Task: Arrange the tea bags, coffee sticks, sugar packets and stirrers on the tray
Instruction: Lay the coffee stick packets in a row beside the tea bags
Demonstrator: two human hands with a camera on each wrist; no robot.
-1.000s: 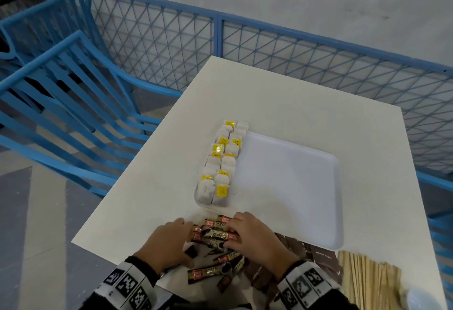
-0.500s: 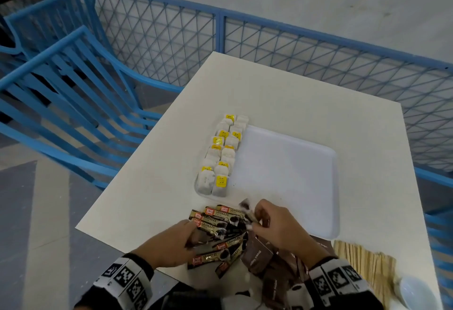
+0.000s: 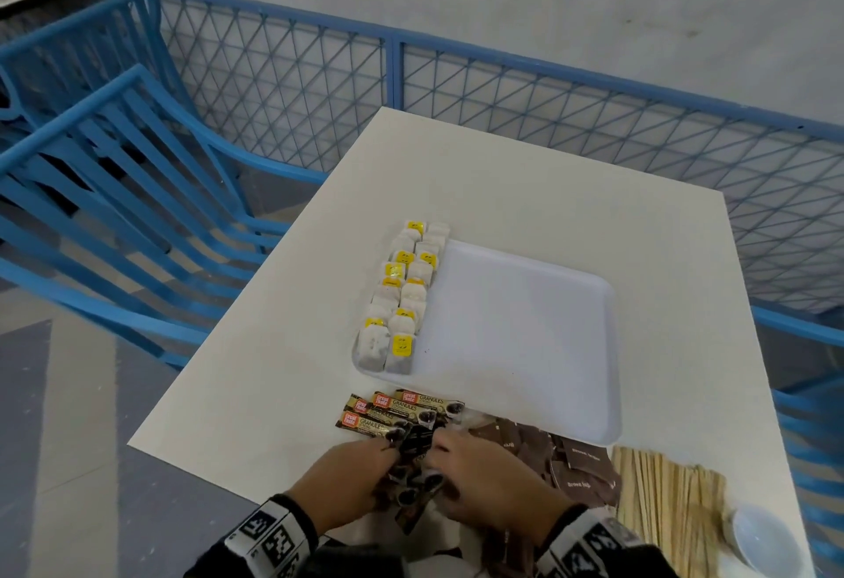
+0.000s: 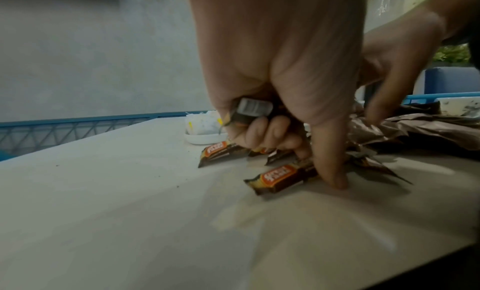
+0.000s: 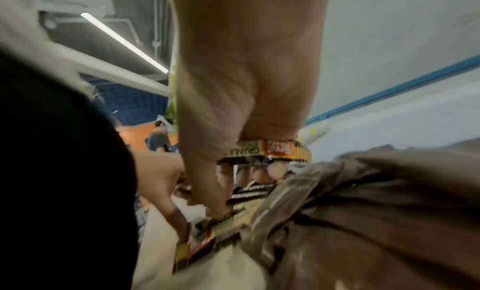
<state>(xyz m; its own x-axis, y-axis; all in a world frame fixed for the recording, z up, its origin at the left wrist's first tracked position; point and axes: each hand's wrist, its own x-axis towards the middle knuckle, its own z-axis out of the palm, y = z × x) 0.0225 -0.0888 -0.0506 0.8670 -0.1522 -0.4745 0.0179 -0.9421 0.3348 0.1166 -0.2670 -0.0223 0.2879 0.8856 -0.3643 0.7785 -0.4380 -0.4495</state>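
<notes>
The white tray (image 3: 525,349) lies mid-table with two rows of tea bags (image 3: 404,299) along its left side. Just in front of its near edge several coffee sticks (image 3: 395,413) lie fanned out. Both hands meet on this pile at the table's near edge. My left hand (image 3: 379,454) curls its fingers round a dark coffee stick (image 4: 253,111), and its thumb (image 4: 332,171) presses the table beside another stick. My right hand (image 3: 452,454) grips a coffee stick (image 5: 270,150) in curled fingers. Brown sugar packets (image 3: 561,454) lie heaped to its right, then the wooden stirrers (image 3: 662,500).
A small white bowl (image 3: 762,536) stands at the table's near right corner. Blue chairs (image 3: 114,194) stand close on the left, and a blue mesh fence (image 3: 502,98) runs behind the table. The tray's middle and right parts are bare.
My right hand has come back from the tray's near edge to the coffee stick pile. The left hand has closed in beside it, and both now hold sticks.
</notes>
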